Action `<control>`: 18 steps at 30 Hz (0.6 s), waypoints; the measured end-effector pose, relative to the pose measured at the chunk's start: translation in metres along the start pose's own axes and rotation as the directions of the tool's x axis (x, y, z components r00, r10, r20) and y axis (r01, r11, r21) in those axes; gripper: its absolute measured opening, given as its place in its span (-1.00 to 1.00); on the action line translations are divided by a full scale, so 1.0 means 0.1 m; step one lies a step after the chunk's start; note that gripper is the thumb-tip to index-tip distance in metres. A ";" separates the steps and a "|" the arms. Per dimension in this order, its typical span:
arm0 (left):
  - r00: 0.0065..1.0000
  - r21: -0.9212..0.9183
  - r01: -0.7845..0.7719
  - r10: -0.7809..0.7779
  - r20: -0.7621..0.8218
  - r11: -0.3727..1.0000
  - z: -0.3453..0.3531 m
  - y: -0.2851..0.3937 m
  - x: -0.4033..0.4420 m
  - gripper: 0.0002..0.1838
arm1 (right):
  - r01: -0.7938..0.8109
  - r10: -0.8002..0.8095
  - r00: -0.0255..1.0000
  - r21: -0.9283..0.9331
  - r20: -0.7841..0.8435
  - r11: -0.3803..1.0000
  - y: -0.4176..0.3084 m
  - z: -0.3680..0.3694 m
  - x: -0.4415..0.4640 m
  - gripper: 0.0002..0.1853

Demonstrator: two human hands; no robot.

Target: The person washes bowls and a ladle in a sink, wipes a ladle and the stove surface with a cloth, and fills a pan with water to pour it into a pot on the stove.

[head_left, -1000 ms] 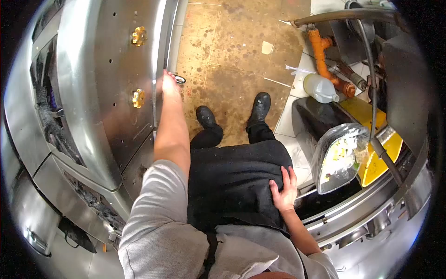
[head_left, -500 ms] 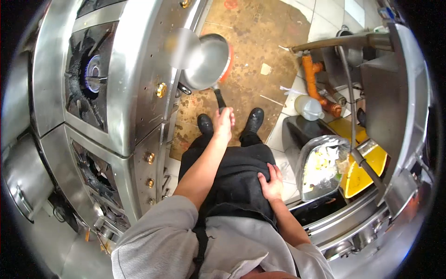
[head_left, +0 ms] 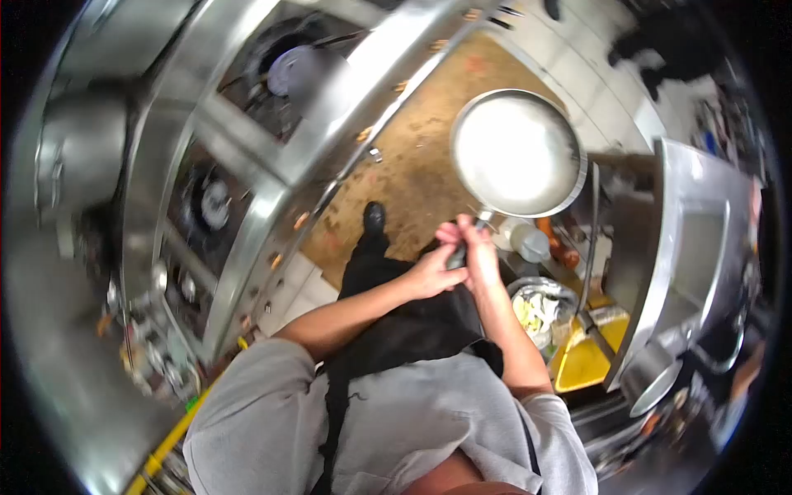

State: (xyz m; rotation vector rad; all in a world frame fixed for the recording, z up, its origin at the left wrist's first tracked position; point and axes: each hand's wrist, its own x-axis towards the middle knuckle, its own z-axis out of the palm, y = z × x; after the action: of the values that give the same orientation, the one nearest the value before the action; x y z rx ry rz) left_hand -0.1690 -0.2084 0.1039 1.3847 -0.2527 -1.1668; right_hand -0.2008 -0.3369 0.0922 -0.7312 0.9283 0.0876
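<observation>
A round metal frying pan [head_left: 518, 153] is held out in front of me above the floor, its shiny inside facing up. My left hand [head_left: 436, 271] is closed at the lower end of its dark handle [head_left: 456, 257]. Higher up the same handle, close to the pan, lies my right hand [head_left: 477, 247], its fingers bent about the grip. The two hands touch, and part of the handle is hidden between them.
A steel stove with burners [head_left: 216, 202] runs along the left. At right are a lined bin of scraps [head_left: 540, 309], a yellow container [head_left: 590, 355], a plastic jug [head_left: 530, 242] and a steel counter [head_left: 672, 256]. A person in dark clothing [head_left: 672, 49] is at the upper right.
The pan has swung from beside the stove toward the right and come up nearer. My right hand has left my thigh and joined the left on the handle. My view has turned right.
</observation>
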 end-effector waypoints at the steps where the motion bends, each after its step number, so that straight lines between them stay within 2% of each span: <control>1: 0.996 0.003 0.010 -0.011 0.083 1.000 -0.05 0.07 0.01 -0.62 | -0.037 0.039 0.999 0.039 -0.038 0.999 -0.03 0.02 0.03 -0.66; 2: 0.983 0.138 -0.048 0.023 0.181 0.989 -0.15 -0.10 0.11 -0.60 | -0.013 0.013 1.000 0.076 0.010 0.997 0.01 -0.06 0.10 -0.68; 3: 0.958 0.262 -0.117 0.039 0.284 0.958 -0.31 -0.30 0.19 -0.59 | -0.088 0.095 0.994 0.105 -0.062 0.991 -0.08 -0.03 0.03 -0.73; 4: 0.964 0.316 -0.062 -0.025 0.264 0.947 -0.44 -0.16 0.09 -0.59 | -0.116 0.117 0.993 0.072 -0.017 0.991 -0.01 -0.25 0.13 -0.80; 5: 0.963 0.365 -0.005 -0.093 0.252 0.931 -0.55 -0.02 -0.02 -0.58 | -0.121 0.120 0.989 -0.002 -0.087 0.993 -0.02 -0.35 0.10 -0.85; 6: 0.990 0.416 0.033 -0.088 0.113 0.909 -0.67 -0.09 -0.12 -0.56 | -0.208 0.196 0.970 -0.082 -0.141 0.975 0.00 -0.62 0.18 -0.88; 7: 0.985 0.539 0.137 -0.171 0.014 0.831 -0.80 0.02 -0.23 -0.55 | -0.238 0.214 0.965 -0.168 -0.151 0.957 0.01 -0.79 0.19 -0.82; 8: 0.982 0.522 0.166 -0.092 -0.166 0.836 -0.94 -0.22 -0.36 -0.57 | -0.313 0.278 0.948 -0.290 -0.155 0.904 0.07 -1.01 0.19 -0.75; 9: 0.935 0.471 0.244 -0.077 -0.345 0.848 -1.10 -0.50 -0.48 -0.60 | -0.334 0.319 0.942 -0.348 -0.102 0.876 0.12 -1.15 0.10 -0.72; 10: 0.928 0.397 0.220 -0.065 -0.367 0.891 -1.39 -1.01 -0.50 -0.59 | -0.293 0.244 0.956 -0.499 -0.162 0.816 0.21 -1.25 0.01 -0.72; 11: 0.841 -0.051 0.318 -0.306 -0.445 0.947 -1.63 -1.30 -0.60 -0.57 | -0.295 0.214 0.955 -0.602 -0.205 0.742 0.35 -1.53 -0.01 -0.73; 12: 0.631 -0.302 0.412 -0.508 -0.586 0.860 -1.72 -1.11 -0.81 -0.52 | -0.332 0.229 0.943 -0.659 -0.240 0.675 0.23 -1.30 -0.32 -0.74; 13: 0.490 -0.345 0.441 -0.544 -0.680 0.829 -1.96 -1.34 -0.88 -0.48 | -0.312 0.213 0.949 -0.784 -0.232 0.537 0.19 -1.32 -0.48 -0.73; 14: 0.307 -0.413 0.213 -0.462 -0.832 0.885 -2.06 -1.40 -0.94 -0.46 | -0.153 0.123 0.986 -0.911 -0.114 0.384 0.27 -1.57 -0.55 -0.71; 15: 0.326 -0.470 0.156 -0.495 -0.805 0.869 -2.27 -1.42 -1.00 -0.43 | 0.154 0.115 0.982 -0.988 0.150 -0.025 0.38 -2.09 -0.50 -0.67; 16: 0.241 -0.493 0.087 -0.498 -0.833 0.866 -2.40 -1.39 -0.98 -0.43 | -0.149 0.075 0.987 -0.985 -0.143 0.089 0.46 -2.31 -0.46 -0.57; 17: 0.152 -0.504 0.013 -0.500 -0.853 0.864 -2.52 -1.34 -0.94 -0.43 | 0.202 0.096 0.975 -0.979 0.200 -0.020 0.37 -2.38 -0.58 -0.52; 18: 0.175 -0.495 0.021 -0.491 -0.853 0.869 -2.64 -1.30 -0.90 -0.44 | -0.328 0.134 0.942 -0.928 -0.308 0.174 0.41 -2.36 -0.63 -0.54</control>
State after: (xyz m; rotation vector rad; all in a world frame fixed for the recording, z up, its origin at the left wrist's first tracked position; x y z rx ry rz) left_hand -0.0791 0.0531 -0.0307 1.5660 1.1742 -0.3084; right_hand -0.4194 -0.4349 0.0281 -1.8352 1.0854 1.0326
